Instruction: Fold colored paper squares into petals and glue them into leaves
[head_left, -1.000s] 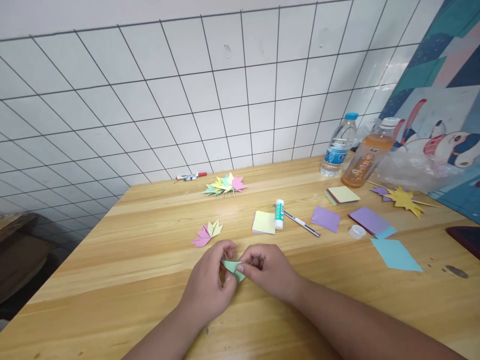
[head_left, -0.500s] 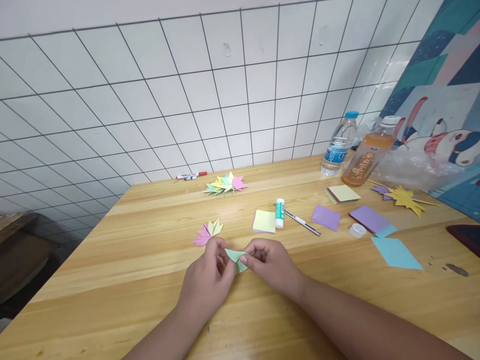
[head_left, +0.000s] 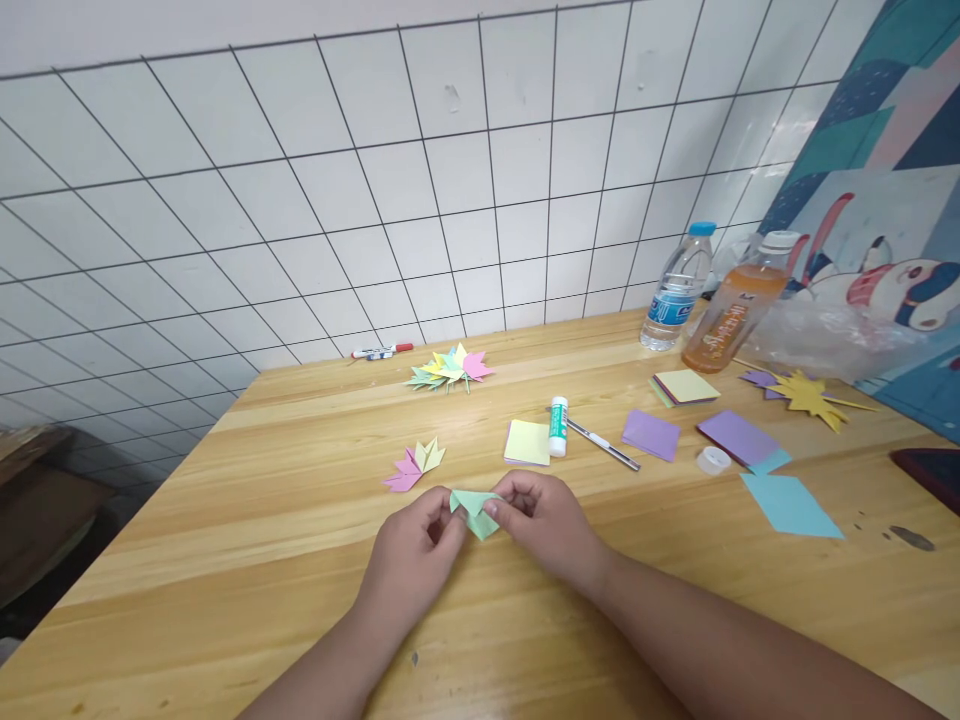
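A partly folded piece of green paper point(head_left: 480, 518) is held between my two hands, low over the table. My left hand point(head_left: 416, 545) pinches its left edge between thumb and fingers. On the other side my right hand point(head_left: 547, 525) grips the right edge, thumb on top. Just beyond my left hand lies a folded pink and yellow paper piece point(head_left: 416, 463). A stack of square yellow paper point(head_left: 527, 442) sits past my right hand, with a glue stick point(head_left: 558, 427) at its right edge and a pen point(head_left: 604, 445) beside that.
Folded paper leaves point(head_left: 452, 369) and markers point(head_left: 382, 351) lie at the back. To the right are purple paper point(head_left: 651, 435), a blue sheet point(head_left: 791, 505), a white cap point(head_left: 713, 460), a paper stack point(head_left: 686, 387), a water bottle point(head_left: 677, 290) and an orange drink bottle point(head_left: 739, 305). A tiled wall point(head_left: 450, 180) stands behind.
My hands have moved slightly apart, and the green paper has opened out and tilted so more of its folded face shows. Everything on the table lies as before.
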